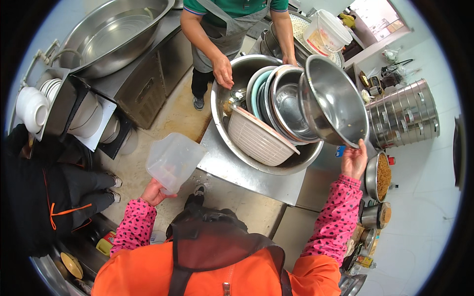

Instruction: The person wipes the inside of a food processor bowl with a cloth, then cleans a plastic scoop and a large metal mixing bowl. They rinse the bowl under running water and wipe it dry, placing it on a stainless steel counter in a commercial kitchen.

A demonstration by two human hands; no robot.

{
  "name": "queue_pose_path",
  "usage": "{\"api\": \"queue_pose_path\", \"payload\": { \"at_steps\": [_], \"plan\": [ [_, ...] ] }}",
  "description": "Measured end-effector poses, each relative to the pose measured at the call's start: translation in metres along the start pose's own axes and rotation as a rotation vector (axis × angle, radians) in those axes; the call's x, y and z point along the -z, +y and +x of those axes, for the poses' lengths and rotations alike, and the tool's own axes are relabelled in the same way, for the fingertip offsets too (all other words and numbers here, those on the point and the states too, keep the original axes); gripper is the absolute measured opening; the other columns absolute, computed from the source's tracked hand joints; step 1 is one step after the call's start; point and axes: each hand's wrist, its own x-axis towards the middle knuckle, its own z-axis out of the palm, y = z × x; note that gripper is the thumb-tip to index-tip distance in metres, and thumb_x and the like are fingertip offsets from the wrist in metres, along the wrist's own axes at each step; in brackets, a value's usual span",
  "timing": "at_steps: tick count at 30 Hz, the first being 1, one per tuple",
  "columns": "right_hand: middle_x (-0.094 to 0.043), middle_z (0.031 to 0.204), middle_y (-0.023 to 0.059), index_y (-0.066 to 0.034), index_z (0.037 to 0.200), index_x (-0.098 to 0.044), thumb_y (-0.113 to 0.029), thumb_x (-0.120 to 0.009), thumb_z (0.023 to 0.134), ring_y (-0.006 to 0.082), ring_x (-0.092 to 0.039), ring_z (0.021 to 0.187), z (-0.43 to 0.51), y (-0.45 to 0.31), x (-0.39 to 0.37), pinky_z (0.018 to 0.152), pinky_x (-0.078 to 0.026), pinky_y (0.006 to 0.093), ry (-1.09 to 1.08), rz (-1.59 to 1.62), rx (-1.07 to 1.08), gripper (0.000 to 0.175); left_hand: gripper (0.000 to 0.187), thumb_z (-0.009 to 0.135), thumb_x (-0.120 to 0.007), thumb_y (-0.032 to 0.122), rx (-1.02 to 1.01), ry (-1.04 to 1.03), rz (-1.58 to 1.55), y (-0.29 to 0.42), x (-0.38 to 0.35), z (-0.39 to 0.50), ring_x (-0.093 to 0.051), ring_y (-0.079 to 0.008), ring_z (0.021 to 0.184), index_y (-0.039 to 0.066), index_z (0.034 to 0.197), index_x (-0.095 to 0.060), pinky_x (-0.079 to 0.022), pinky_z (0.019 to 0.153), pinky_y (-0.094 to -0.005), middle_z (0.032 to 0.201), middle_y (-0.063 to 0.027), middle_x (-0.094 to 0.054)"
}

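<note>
My left hand [157, 192] holds a translucent plastic scoop-like container [174, 159] out over the floor. With my right hand [354, 159] I grip the lower rim of a large steel bowl [335, 100], which is tilted on its side. That bowl leans against nested steel basins [292, 100] inside a wide steel tub [222, 125] on a metal table [255, 181]. A pale plastic colander [259, 138] and a turquoise bowl [256, 90] are also in the tub.
A co-worker in a grey apron [229, 37] stands across the tub, hands at its far side. Another person [55, 192] is at the left. A huge steel basin [114, 35] sits on the left counter; stacked steamers [405, 114] and a bowl of brown grains [383, 177] stand right.
</note>
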Motion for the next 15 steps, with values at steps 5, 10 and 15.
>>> {"api": "queue_pose_path", "payload": {
  "at_steps": [5, 10, 15],
  "plan": [
    [-0.064, 0.103, 0.0131, 0.0037, 0.108, -0.056, -0.006, -0.053, 0.093, 0.0224, -0.064, 0.092, 0.031, 0.063, 0.031, 0.079, -0.056, 0.0346, 0.010, -0.064, -0.021, 0.018, 0.051, 0.095, -0.053, 0.031, 0.031, -0.033, 0.097, 0.007, 0.000, 0.022, -0.064, -0.0235, 0.099, 0.014, 0.140, -0.036, -0.059, 0.060, -0.0394, 0.123, -0.0094, -0.057],
    [-0.062, 0.080, 0.0082, -0.0036, 0.092, -0.057, -0.020, -0.055, 0.095, 0.0187, -0.062, 0.069, 0.006, 0.079, 0.024, 0.058, -0.055, 0.0331, 0.086, -0.457, -0.198, 0.017, 0.050, 0.095, -0.055, 0.029, 0.000, -0.044, 0.127, 0.013, -0.007, 0.026, -0.061, -0.0199, 0.104, 0.011, 0.139, -0.039, -0.057, 0.072, -0.0395, 0.125, -0.0069, -0.055],
    [-0.056, 0.069, 0.0013, -0.0100, 0.084, -0.057, -0.042, -0.054, 0.095, 0.0160, -0.058, 0.062, -0.005, 0.065, 0.006, 0.050, -0.051, 0.0279, 0.116, -0.634, -0.367, 0.034, 0.050, 0.091, -0.055, 0.011, -0.080, -0.074, 0.021, 0.012, -0.012, 0.054, -0.063, -0.0266, 0.100, 0.010, 0.138, -0.038, -0.060, 0.063, -0.0429, 0.121, -0.0107, -0.058]
  ]
}}
